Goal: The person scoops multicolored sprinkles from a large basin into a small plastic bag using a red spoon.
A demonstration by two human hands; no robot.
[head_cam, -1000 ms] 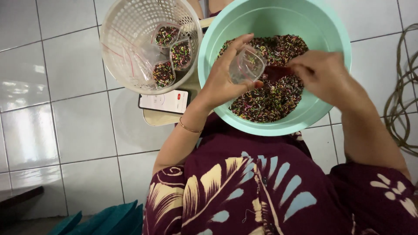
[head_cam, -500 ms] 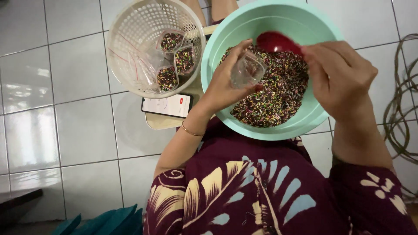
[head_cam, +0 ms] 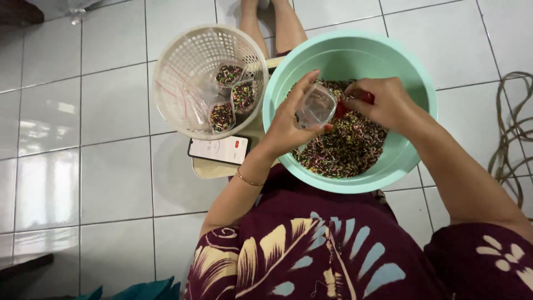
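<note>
My left hand (head_cam: 290, 123) holds a small clear plastic cup (head_cam: 316, 105), tilted, over a mint green bowl (head_cam: 416, 94) of mixed coloured sprinkles (head_cam: 347, 150). A red spoon (head_cam: 351, 103) is gripped in my right hand (head_cam: 383, 103), its scoop right at the cup's mouth. Both hands are above the sprinkles. To the left stands a white plastic basket (head_cam: 177, 78) holding three filled clear cups (head_cam: 233, 94) of sprinkles.
A phone (head_cam: 218, 150) with a lit screen lies on a flat pale board below the basket. A coiled cable (head_cam: 513, 130) lies on the white tiled floor at the right. Another person's bare legs (head_cam: 269, 19) show beyond the bowl. Teal objects sit at the bottom left.
My right hand has brought the red spoon down from above the bowl's far side to the cup's mouth. The left hand has kept hold of the cup.
</note>
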